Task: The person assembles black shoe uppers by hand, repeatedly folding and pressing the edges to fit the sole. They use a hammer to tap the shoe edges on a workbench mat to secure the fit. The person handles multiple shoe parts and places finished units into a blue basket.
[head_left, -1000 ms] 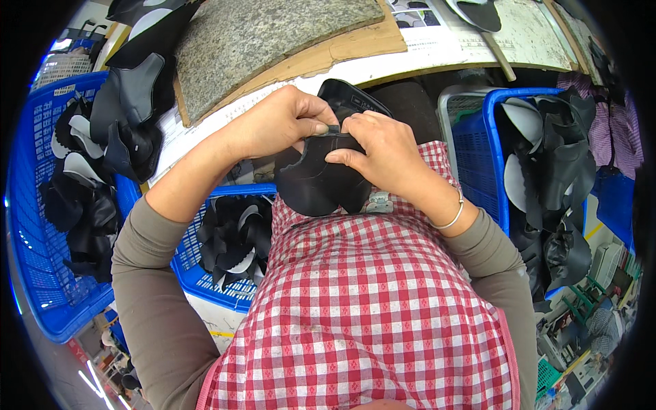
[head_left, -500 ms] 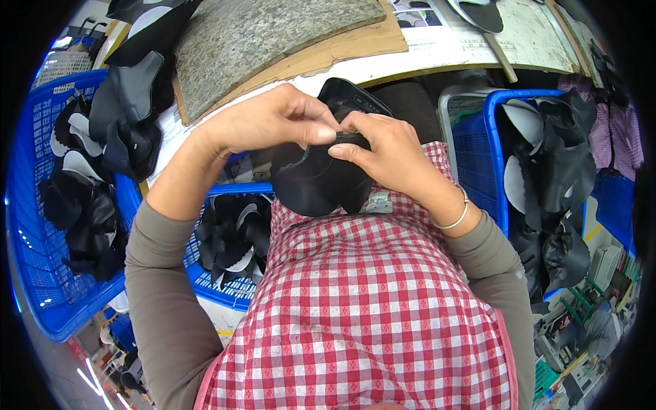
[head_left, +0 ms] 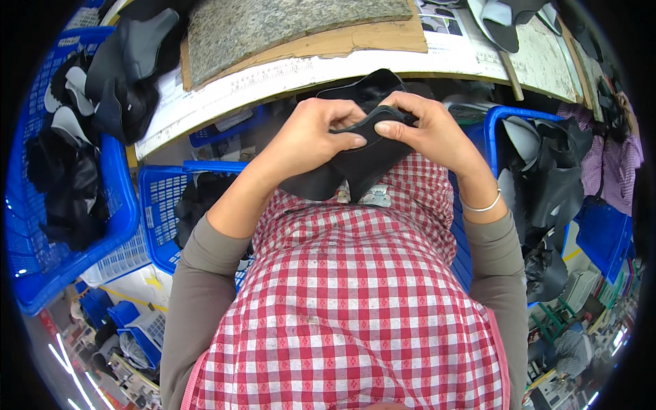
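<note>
Between my hands hangs a black shoe upper, in front of the checked apron. My left hand pinches its top edge, the thumb on the near face. A little to the right, my right hand grips the same edge with the thumb pressed flat and the fingers behind it. A dark flap of the piece rises beyond my hands. The fingers behind the edge are partly hidden.
A stone slab lies on board on the white worktable. Blue baskets with black and grey pieces stand left, lower left and right. A hammer-like handle juts over the table's edge. Someone in purple checks is at far right.
Both hands have moved right along with the shoe upper, and their grips are farther apart on its edge. The piece is turned, and the view has shifted.
</note>
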The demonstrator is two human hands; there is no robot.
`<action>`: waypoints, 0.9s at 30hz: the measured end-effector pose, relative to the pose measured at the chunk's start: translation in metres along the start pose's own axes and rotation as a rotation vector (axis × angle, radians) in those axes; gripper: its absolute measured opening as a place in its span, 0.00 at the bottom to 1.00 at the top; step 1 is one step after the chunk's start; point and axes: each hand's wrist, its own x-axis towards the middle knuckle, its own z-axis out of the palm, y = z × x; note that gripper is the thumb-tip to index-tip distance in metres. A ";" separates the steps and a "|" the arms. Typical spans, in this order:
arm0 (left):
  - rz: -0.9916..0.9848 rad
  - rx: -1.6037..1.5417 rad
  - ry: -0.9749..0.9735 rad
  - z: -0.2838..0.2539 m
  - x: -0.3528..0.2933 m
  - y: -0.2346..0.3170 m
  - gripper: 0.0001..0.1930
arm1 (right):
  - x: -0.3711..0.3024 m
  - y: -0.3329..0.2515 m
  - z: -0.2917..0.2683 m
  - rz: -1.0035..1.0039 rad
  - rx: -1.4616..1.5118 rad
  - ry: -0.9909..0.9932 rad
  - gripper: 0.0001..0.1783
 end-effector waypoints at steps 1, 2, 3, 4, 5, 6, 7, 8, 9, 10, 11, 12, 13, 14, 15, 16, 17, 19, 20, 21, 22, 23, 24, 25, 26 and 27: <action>-0.020 0.089 0.056 0.003 0.001 0.000 0.08 | 0.001 0.000 0.001 -0.039 -0.153 0.004 0.15; -0.018 0.170 0.076 0.006 0.002 -0.001 0.07 | 0.001 0.000 0.002 -0.071 -0.301 0.034 0.16; 0.058 0.244 0.104 0.009 0.003 -0.003 0.07 | 0.000 0.001 0.005 -0.123 -0.448 0.085 0.17; 0.011 0.329 0.112 0.009 0.003 -0.005 0.12 | -0.002 0.001 0.008 -0.150 -0.527 0.113 0.19; -0.059 0.272 0.051 0.010 0.001 -0.007 0.13 | -0.004 0.001 0.009 -0.088 -0.527 0.104 0.19; -0.083 0.228 0.025 0.009 -0.001 -0.010 0.14 | -0.007 0.002 0.010 -0.060 -0.518 0.098 0.20; -0.097 0.187 0.001 0.008 -0.004 -0.013 0.15 | -0.010 0.002 0.009 -0.056 -0.490 0.072 0.20; -0.082 0.118 -0.012 0.006 -0.007 -0.016 0.15 | -0.013 0.003 0.007 0.053 -0.263 0.008 0.19; -0.108 0.086 0.015 0.005 -0.010 -0.019 0.13 | -0.016 0.004 0.004 0.092 -0.189 -0.020 0.18; -0.098 0.041 0.028 0.003 -0.012 -0.021 0.11 | -0.018 0.005 0.002 0.102 -0.103 -0.051 0.17; -0.076 -0.005 0.052 0.000 -0.014 -0.023 0.10 | -0.019 0.006 0.001 0.160 -0.026 -0.049 0.16; -0.119 -0.153 0.019 -0.001 -0.015 -0.025 0.06 | -0.019 0.007 0.001 0.215 -0.032 -0.064 0.14; -0.062 -0.155 0.037 -0.004 -0.015 -0.026 0.07 | -0.019 0.007 0.001 0.122 -0.008 -0.049 0.14; -0.028 -0.148 0.050 -0.007 -0.014 -0.026 0.07 | -0.017 0.008 0.004 0.090 -0.014 -0.017 0.15; -0.003 -0.144 0.045 -0.010 -0.012 -0.026 0.08 | -0.016 0.007 0.008 0.061 -0.011 -0.009 0.15; -0.031 -0.109 0.047 -0.013 -0.010 -0.025 0.08 | -0.014 0.006 0.012 0.036 -0.023 -0.012 0.15; -0.010 -0.095 0.029 -0.017 -0.007 -0.024 0.07 | -0.012 0.005 0.016 0.038 -0.055 0.014 0.15; -0.005 -0.032 -0.008 -0.022 -0.003 -0.021 0.07 | -0.010 0.001 0.021 0.010 -0.081 0.028 0.15; -0.022 0.017 -0.029 -0.024 -0.001 -0.020 0.07 | -0.010 0.000 0.022 0.018 -0.095 0.032 0.16; -0.036 0.058 -0.040 -0.026 0.001 -0.019 0.08 | -0.010 -0.001 0.022 0.046 -0.102 0.030 0.16; -0.033 0.094 -0.058 -0.028 0.002 -0.019 0.08 | -0.011 -0.001 0.021 0.048 -0.100 0.037 0.17; -0.040 0.115 -0.070 -0.028 0.004 -0.019 0.08 | -0.011 0.000 0.021 -0.001 -0.077 0.055 0.17; -0.034 0.130 -0.087 -0.029 0.005 -0.019 0.09 | -0.012 0.001 0.021 0.038 -0.109 0.054 0.18; -0.003 0.134 -0.107 -0.028 0.006 -0.019 0.09 | -0.012 0.003 0.022 0.027 -0.118 0.064 0.18; -0.018 0.147 -0.106 -0.027 0.006 -0.019 0.10 | -0.012 0.005 0.024 -0.030 -0.113 0.098 0.19; -0.006 0.148 -0.109 -0.025 0.006 -0.018 0.10 | -0.012 0.006 0.026 -0.020 -0.075 0.114 0.19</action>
